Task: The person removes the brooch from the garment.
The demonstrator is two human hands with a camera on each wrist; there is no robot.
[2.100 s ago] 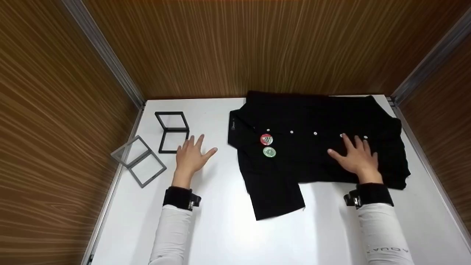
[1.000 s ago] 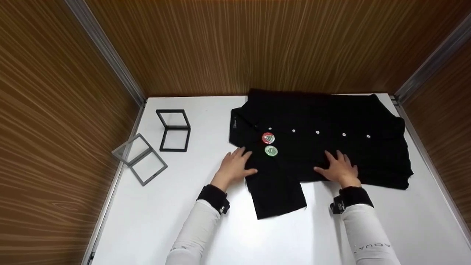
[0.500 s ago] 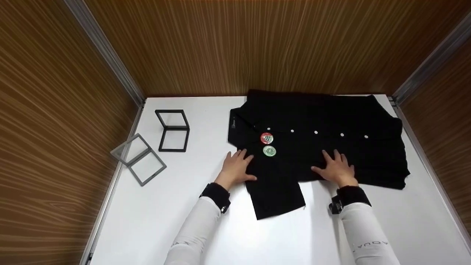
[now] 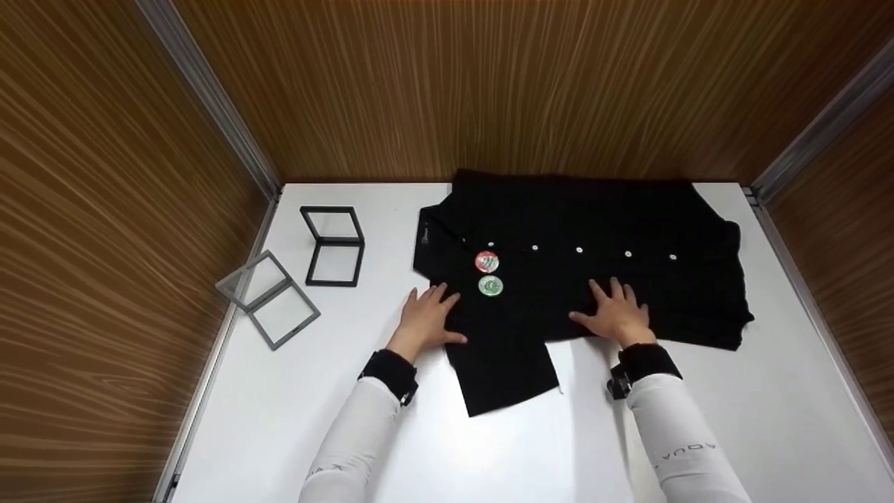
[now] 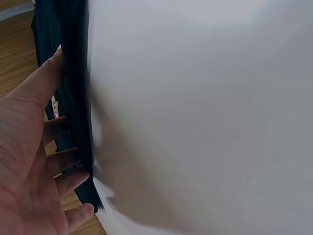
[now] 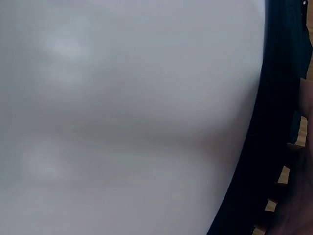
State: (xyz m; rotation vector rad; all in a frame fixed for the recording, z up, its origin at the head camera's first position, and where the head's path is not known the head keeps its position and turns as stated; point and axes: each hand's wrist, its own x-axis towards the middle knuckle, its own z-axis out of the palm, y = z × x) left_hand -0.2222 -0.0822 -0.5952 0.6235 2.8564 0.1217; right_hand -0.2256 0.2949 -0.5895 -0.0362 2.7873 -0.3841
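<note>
A black button-up shirt (image 4: 628, 216) lies spread flat in the head view, its collar toward the left and a short sleeve toward the front. A red round badge (image 4: 487, 262) and a green one (image 4: 491, 286) sit on it near the collar. My left hand (image 4: 424, 323) rests with spread fingers on the shirt's shoulder edge by the sleeve. Farther right, my right hand (image 4: 614, 316) presses on the shirt's near side edge, fingers spread. Both wrist views show fingertips touching the dark cloth (image 5: 76, 98) along its edge; the right hand (image 6: 298, 186) is partly cut off there.
Left of the shirt, a black hinged frame (image 4: 335, 241) stands unfolded on the white table (image 4: 489, 461). A grey hinged frame (image 4: 269, 297) lies beside it, near the table's left edge. Wood-grain walls (image 4: 489, 91) enclose the back and sides.
Both hands came onto the shirt from their earlier places, the left from beside the black frame. Since half a second ago the shirt and both hands have shifted left together.
</note>
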